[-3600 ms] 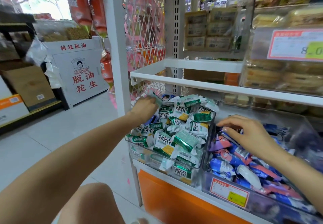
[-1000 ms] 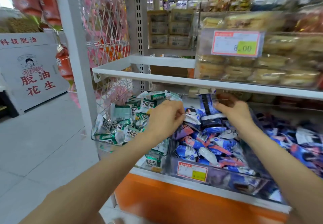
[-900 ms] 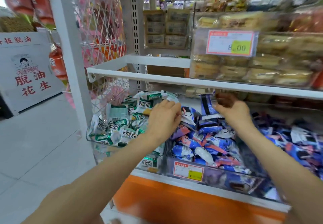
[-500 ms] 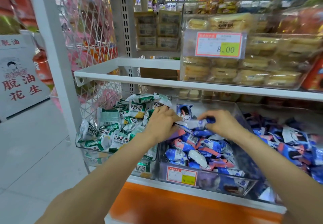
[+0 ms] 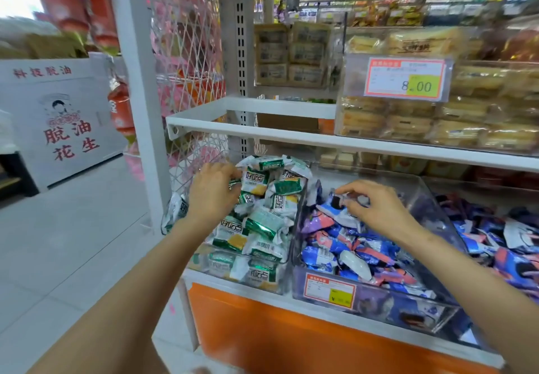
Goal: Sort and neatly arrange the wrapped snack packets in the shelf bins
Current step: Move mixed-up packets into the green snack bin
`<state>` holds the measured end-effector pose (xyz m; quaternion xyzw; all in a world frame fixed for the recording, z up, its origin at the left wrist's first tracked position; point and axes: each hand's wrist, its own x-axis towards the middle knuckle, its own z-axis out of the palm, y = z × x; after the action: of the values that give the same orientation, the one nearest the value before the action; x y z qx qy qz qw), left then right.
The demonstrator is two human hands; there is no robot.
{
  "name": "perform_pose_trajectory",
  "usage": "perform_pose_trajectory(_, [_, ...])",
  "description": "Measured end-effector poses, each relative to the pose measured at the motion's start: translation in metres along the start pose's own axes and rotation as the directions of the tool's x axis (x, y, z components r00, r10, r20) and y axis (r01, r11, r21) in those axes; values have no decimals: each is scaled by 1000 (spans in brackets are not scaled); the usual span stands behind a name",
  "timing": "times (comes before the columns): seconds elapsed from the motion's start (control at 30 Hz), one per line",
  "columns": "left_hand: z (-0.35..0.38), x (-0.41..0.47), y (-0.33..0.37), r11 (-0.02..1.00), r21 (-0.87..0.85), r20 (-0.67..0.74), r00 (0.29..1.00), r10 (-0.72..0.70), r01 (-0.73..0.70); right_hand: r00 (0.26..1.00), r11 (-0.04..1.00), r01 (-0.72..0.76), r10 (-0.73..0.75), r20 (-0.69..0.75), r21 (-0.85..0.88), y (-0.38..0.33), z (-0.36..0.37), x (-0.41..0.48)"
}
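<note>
Under the white shelf (image 5: 291, 137), the green packets (image 5: 262, 222) carry white and yellow patches; the blue packets (image 5: 350, 245) mix in pink, purple and white. Lower still runs an orange panel (image 5: 291, 338). Above the shelf hangs a red-edged price tag (image 5: 407, 79) with a yellow patch.

From my remote station, a shop aisle: a white sign (image 5: 58, 123) lettered in red Chinese characters stands at left on the pale tiled floor (image 5: 73, 242). Red hanging packs (image 5: 70, 0) dangle above it, beside a white upright post (image 5: 137, 111) and a white wire mesh panel (image 5: 186, 53) with pink goods behind. On the upper shelf (image 5: 291, 137) I see a clear case of yellow cakes (image 5: 408, 123) bearing a price tag (image 5: 407, 79) that reads 8.00. Tan boxes (image 5: 291, 53) are stacked further back. An orange panel (image 5: 291, 341) fronts the unit's base.
</note>
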<state>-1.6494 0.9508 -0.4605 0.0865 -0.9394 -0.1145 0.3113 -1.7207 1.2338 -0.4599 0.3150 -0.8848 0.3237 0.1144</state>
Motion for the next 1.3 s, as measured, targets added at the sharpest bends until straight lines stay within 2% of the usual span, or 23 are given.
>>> perform_pose_trajectory(0.1, [-3,-1,-31,992,105,46,996,-76,71,999,999,42,-42,27,18,-14,11,4])
perform_pose_trajectory(0.37, [17,7,-64,939,341,248,967,-53,-36,992,989,126,-127,20,76,-50,33,26])
perform_pose_trajectory(0.6, [25,15,-69,905,425,204,975,-91,-4,987,983,161,-161,-1,89,-65,45,45])
perform_pose_trajectory(0.73, [21,10,-69,913,403,200,979,-26,-58,988,985,155,-156,19,78,-69,53,64])
perform_pose_trajectory(0.87, [3,-4,-52,942,333,115,993,-4,-35,974,974,219,-222,-42,-65,-66,67,90])
perform_pose_trajectory(0.93, [-7,-19,-43,961,274,88,996,4,-28,970,964,238,-242,-25,-118,-68,72,101])
perform_pose_trajectory(1.0, [-16,-33,-41,975,223,90,996,-20,0,975,956,223,-217,48,-192,-72,75,111])
perform_pose_trajectory(1.1, [-33,-41,-48,988,120,62,992,-108,100,980,937,144,-91,176,-317,-75,79,126])
perform_pose_trajectory(1.17, [-45,-43,-54,982,93,40,985,-168,164,978,932,106,-35,204,-347,-71,81,132])
perform_pose_trajectory(1.3, [-60,-46,-58,970,112,10,975,-220,217,979,940,115,-52,199,-320,-64,83,137])
